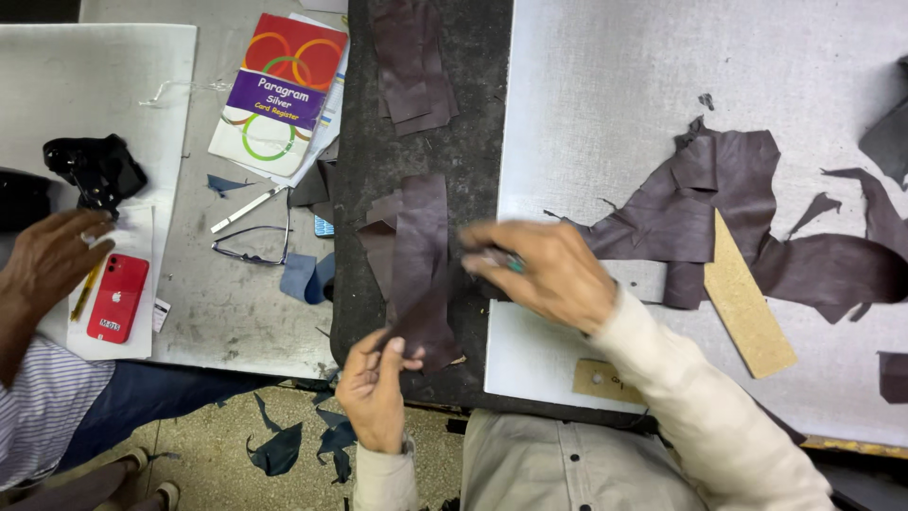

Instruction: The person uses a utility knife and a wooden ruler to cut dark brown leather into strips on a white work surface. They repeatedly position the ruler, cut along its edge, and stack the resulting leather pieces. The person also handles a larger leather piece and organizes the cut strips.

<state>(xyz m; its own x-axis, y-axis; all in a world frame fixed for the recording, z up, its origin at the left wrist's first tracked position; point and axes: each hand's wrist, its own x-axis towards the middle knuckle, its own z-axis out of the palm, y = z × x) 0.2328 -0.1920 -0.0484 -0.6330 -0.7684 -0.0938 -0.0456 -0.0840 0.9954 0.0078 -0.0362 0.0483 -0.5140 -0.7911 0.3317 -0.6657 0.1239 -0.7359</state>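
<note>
Head view: looking down on a cutting bench, two bare hands over dark leather.
Left hand (374, 383): fingers pinching the lower corner of a dark brown leather strip (421, 274), which lies on the black mat (355, 151) of the tabletop, just below a small stack of cut pieces (411, 61).
Right hand (539, 270): blurred; fingers curled around a small tool with a teal end (514, 265), hovering beside the strip's right edge.
Leather hide (700, 208): large, ragged, matte, with a fine grain; spread on the white cutting board (662, 66), well apart from the strip.
Cardboard template (747, 303): tan, long, slant-ended, resting partly on the hide.
Neighbour: another person's hand (52, 255) near a red phone (118, 296); eyeglasses (251, 248) and a colourful booklet (284, 85) lie between.
Risk: the strip is thin and limp, so a one-corner pinch could let it slide or fold; the moving tool hand is close to the pinching fingers and might nick them.
</note>
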